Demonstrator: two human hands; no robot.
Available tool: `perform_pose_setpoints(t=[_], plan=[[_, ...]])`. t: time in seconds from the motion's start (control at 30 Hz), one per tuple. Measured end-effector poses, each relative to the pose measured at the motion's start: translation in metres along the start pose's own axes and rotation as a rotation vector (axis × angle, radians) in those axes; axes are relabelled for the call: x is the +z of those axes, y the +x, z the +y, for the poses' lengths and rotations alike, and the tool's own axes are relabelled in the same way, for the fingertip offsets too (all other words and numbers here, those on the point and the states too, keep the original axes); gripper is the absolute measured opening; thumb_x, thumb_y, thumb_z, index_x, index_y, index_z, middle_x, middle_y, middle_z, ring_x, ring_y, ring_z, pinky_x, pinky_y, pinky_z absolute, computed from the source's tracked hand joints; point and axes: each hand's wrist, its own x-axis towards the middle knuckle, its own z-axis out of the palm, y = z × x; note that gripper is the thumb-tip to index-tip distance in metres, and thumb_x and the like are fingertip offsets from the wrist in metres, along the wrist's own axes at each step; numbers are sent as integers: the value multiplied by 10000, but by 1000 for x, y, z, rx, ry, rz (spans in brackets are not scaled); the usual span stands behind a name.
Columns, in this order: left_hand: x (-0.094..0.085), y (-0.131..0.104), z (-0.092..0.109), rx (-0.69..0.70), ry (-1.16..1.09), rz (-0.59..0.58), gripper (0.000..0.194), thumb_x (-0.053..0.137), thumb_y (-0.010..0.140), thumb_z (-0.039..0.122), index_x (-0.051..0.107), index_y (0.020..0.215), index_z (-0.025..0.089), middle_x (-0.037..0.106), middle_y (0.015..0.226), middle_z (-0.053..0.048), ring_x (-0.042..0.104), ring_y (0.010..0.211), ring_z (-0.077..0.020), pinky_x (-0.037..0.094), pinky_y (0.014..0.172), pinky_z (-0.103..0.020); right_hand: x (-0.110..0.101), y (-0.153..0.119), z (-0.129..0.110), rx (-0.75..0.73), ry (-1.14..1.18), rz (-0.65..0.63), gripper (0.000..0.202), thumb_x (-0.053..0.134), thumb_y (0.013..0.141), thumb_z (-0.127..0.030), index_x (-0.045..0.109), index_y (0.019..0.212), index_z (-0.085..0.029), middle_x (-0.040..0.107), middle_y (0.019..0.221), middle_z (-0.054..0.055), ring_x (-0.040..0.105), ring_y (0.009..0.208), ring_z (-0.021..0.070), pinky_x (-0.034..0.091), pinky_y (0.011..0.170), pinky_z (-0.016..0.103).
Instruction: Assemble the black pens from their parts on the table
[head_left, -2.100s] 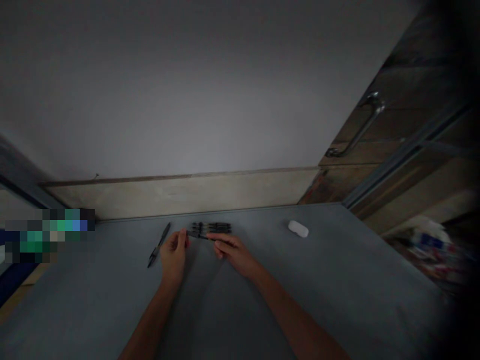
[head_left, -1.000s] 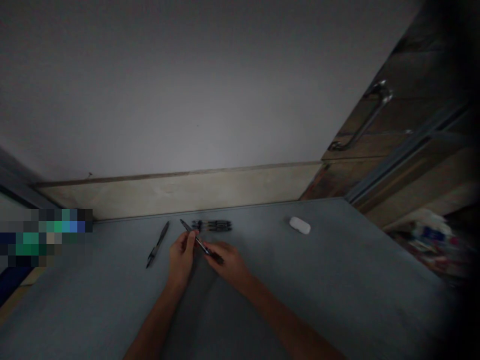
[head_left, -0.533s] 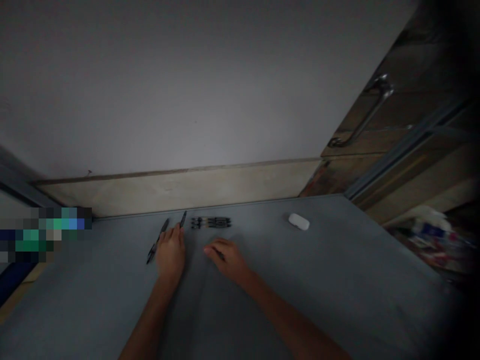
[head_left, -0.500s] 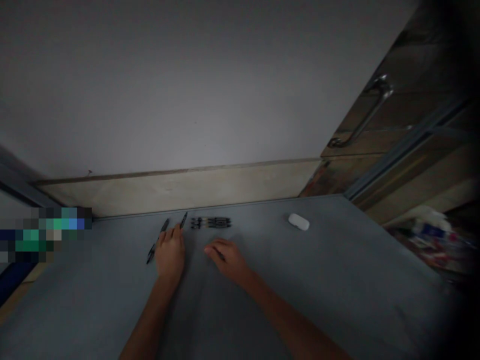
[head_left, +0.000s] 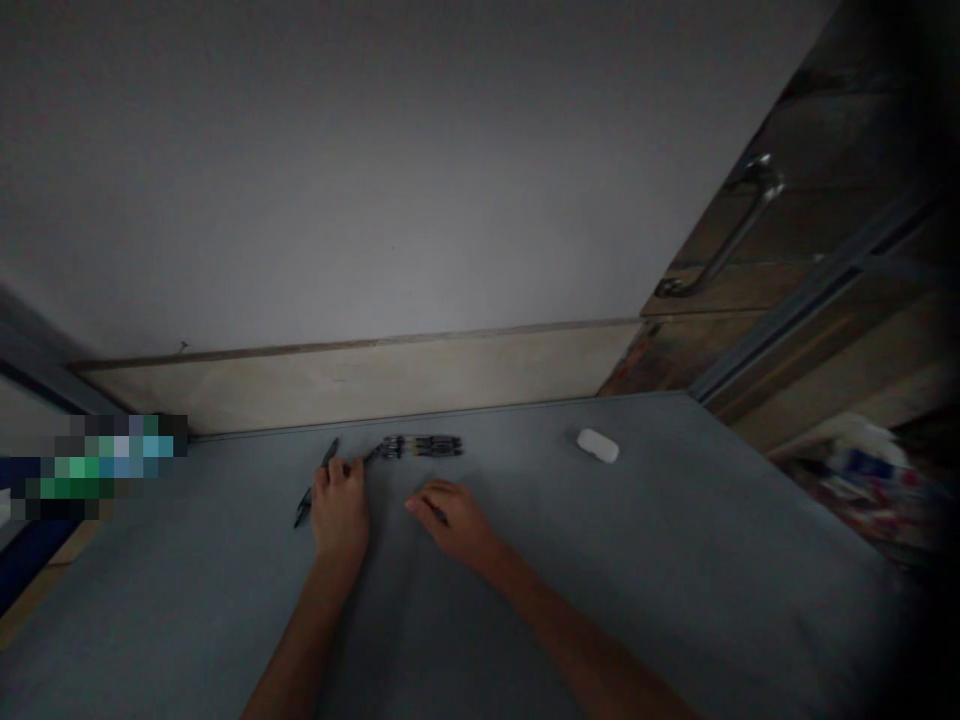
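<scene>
Left hand (head_left: 339,512) curled around a dark pen (head_left: 373,455), tip toward the pen bundle (head_left: 424,446) at the table's (head_left: 675,560) far edge. Right hand (head_left: 454,518) resting just right, pinching a small dark piece (head_left: 437,513). One pen (head_left: 315,482) set apart at left, apparently finished; bundle still to go.

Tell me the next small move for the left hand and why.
Probably let go and draw back. The left hand rests on the table with its fingers on a pen whose far end nearly meets the pen group, while another pen lies apart beside the hand. The right hand rests near a small dark piece; what it is can't be told.
</scene>
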Motion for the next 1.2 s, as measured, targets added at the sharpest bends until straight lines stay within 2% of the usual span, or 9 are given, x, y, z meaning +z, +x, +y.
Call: perform_pose_setpoints(t=[0.13,0.3,0.63,0.9,1.2], plan=[[-1,-2,1,-8,16,8,461,467,1139,105,820,1410,226,807,1392,-172,729,1252,-316,611,1072,-432,-2,0,-1,15,33,-57,488,662,1118,-378,558,654,-268,627,667,-25,650,673,185,491,686,324],[-4,-4,4,14,40,-6,504,456,1118,56,821,1433,203,813,1409,-188,742,1262,-315,617,1100,-434,-3,1,-3,41,55,-82,485,649,1104,-366,511,648,-276,566,676,-30,619,684,187,480,701,344],[-11,-6,8,-3,2,-19,494,583,1063,65,790,1481,229,801,1409,-198,736,1277,-339,609,1057,-442,-5,3,-4,66,64,-102,534,668,1101,-406,461,625,-280,558,662,-10,606,679,202,501,694,362],[-12,-6,8,-33,60,-28,518,446,1144,85,786,1506,231,792,1468,-185,761,1297,-326,619,1043,-409,-3,2,-3,49,50,-73,541,650,1108,-359,409,631,-275,517,645,-36,557,645,178,416,659,332],[-13,-6,5,-79,78,-19,561,348,1141,71,788,1459,211,782,1464,-195,747,1296,-338,606,1001,-402,-4,2,-4,31,47,-66,538,650,1108,-316,397,635,-279,521,641,-32,569,636,186,415,656,342]])
